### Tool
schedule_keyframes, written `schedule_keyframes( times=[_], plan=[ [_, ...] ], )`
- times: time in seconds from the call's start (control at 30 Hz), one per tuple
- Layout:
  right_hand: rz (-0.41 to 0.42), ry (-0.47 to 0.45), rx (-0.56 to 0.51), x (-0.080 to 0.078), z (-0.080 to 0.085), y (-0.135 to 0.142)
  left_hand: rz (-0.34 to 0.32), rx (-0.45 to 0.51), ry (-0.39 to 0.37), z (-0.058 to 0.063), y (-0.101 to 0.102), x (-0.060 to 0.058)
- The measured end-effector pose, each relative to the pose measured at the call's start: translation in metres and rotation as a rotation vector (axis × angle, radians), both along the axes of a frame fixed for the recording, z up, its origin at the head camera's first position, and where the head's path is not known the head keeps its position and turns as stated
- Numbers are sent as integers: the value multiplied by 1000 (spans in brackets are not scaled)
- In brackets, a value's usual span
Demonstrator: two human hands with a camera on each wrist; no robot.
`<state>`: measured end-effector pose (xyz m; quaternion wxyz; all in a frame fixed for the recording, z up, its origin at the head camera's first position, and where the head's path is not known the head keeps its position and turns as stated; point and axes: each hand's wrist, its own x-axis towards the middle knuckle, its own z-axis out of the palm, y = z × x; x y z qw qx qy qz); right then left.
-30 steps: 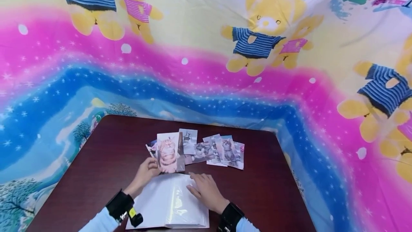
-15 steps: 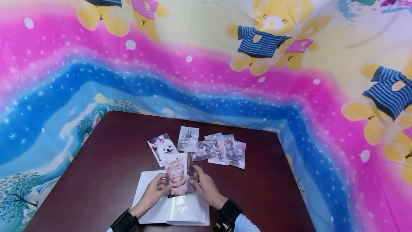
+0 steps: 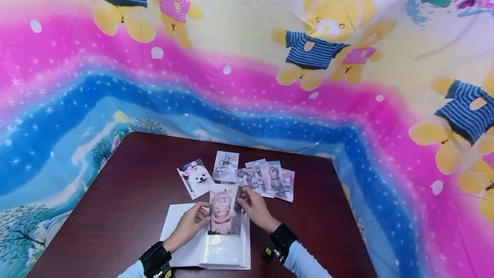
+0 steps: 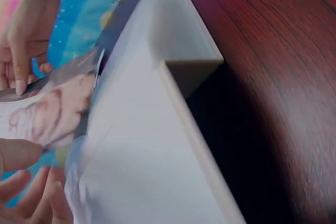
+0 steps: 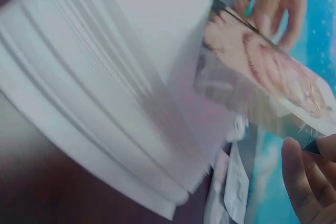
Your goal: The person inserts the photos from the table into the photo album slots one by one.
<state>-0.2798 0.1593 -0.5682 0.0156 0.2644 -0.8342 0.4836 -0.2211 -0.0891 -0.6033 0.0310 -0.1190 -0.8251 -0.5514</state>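
Observation:
A photo of an orange cat [image 3: 221, 211] is held over the right page of an open white photo album [image 3: 181, 254]. My left hand [image 3: 191, 222] pinches the photo's left edge between thumb and fingers. On the opposite edge, my right hand [image 3: 255, 207] pinches near the upper corner. In the left wrist view the photo [image 4: 50, 108] stands tilted at the top of the album pages [image 4: 142, 129]. The right wrist view shows its lower edge close to the clear sleeve, with the thick stack of album pages [image 5: 105, 66] fanned beside it.
Behind the album lie a white dog photo [image 3: 198, 179], a grey photo [image 3: 225, 166] and an overlapping group of cat photos [image 3: 274, 179] on the dark wooden table [image 3: 127, 183]. A bear-print cloth [image 3: 247, 93] hangs along the table's back and sides.
The cat photo came from among the loose photos down over the album's right page, uncovering the dog photo. My right hand left the album page and took the photo's right edge.

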Motion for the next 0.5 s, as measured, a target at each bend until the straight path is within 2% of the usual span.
schedule_keyframes(
  times=[0.1,0.17,0.27,0.33,0.4,0.5],
  plan=[
    [-15,-17,-7,-13,8,5,58,-146,100,-2,0,0],
    [-30,-18,-14,-22,10,7,53,-275,211,-4,0,1],
    [-34,-19,-16,-33,11,7,-17,-450,400,-7,-1,3],
    [-23,-14,-23,-41,11,6,-86,-526,507,-9,-1,3],
    [-17,-6,-14,-47,11,2,-155,-580,585,-11,0,2],
    [-13,23,14,-56,13,-4,-245,-642,657,-11,1,-2]
  ],
)
